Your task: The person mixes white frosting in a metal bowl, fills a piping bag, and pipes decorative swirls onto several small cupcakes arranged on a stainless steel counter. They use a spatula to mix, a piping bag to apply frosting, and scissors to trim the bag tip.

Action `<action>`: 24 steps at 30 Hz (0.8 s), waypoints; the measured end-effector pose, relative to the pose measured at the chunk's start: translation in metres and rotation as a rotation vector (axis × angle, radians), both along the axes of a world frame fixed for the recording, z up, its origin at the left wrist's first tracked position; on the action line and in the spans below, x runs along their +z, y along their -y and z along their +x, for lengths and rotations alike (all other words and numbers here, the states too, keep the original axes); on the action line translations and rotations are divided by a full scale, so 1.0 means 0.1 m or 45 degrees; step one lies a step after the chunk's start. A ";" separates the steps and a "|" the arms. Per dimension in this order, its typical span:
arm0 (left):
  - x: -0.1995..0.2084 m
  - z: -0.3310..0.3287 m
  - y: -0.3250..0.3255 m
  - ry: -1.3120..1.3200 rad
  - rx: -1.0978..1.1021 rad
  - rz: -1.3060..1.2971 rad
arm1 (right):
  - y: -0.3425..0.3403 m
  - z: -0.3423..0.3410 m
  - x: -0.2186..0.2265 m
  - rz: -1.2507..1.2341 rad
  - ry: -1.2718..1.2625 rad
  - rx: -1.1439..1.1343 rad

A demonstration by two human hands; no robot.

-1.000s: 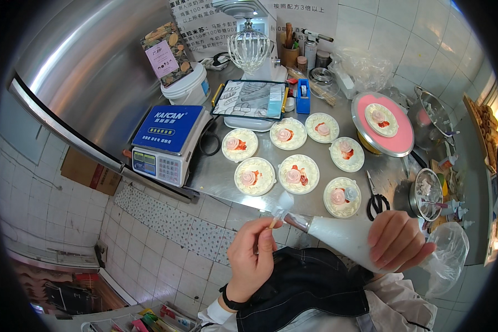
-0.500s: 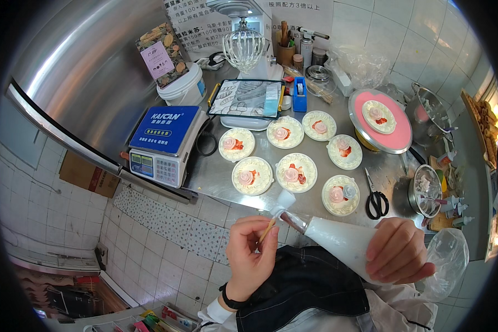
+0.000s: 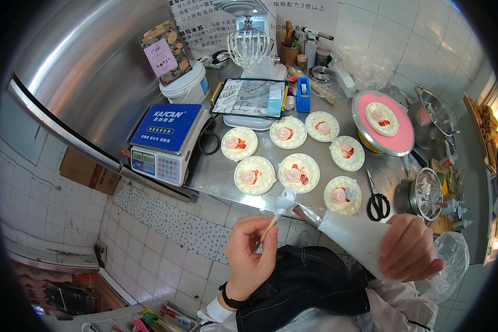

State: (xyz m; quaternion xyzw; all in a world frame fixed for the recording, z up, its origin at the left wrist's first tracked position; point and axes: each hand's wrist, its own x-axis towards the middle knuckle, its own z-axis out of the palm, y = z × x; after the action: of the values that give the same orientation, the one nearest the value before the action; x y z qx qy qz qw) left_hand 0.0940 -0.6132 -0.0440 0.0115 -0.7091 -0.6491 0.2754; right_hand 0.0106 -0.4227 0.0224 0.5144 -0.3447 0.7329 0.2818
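Between the thumb and fingers of my left hand (image 3: 253, 255) is a thin wooden stick (image 3: 269, 226), tilted upward. A small pale bluish-white cream flower (image 3: 286, 199) with a curled top sits on its tip. My right hand (image 3: 408, 250) wraps round a piping bag (image 3: 353, 241) of whitish cream, whose metal nozzle (image 3: 306, 214) points left, right beside the flower. Beyond my hands, several round white cream cakes stand on the metal table, topped with pink cream roses and red bits. The front right cake (image 3: 334, 207) also bears a pale blue rose (image 3: 351, 192).
Black-handled scissors (image 3: 378, 205) lie right of the cakes. Another cake (image 3: 381, 118) stands on a pink-topped turntable (image 3: 402, 133). A metal bowl (image 3: 425, 187) is at the right, a blue-topped scale (image 3: 168, 129) at the left. The stand mixer (image 3: 249, 48) and blue tape dispenser (image 3: 303, 95) stand behind.
The nozzle and my right hand have shifted a little to the right. The cream on the stick now shows a curled, petal-like top. My left hand holds nearly the same place.
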 end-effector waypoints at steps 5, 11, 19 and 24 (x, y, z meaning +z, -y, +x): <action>0.00 -0.03 0.00 0.008 -0.013 -0.037 | 0.04 0.02 -0.04 0.049 0.026 0.025; -0.01 -0.05 0.00 0.017 -0.020 -0.036 | 0.04 0.01 0.02 -0.027 -0.044 0.011; 0.00 -0.04 0.02 0.054 -0.021 -0.055 | 0.01 -0.02 0.01 -0.082 -0.016 -0.059; 0.00 -0.03 0.02 0.069 -0.020 -0.030 | 0.03 -0.01 -0.03 -0.010 0.008 -0.026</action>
State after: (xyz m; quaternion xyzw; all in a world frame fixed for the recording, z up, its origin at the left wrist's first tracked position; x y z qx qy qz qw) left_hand 0.0908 -0.6149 -0.0439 0.0202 -0.7240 -0.6422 0.2510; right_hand 0.0096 -0.4261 0.0198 0.5076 -0.3481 0.7328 0.2902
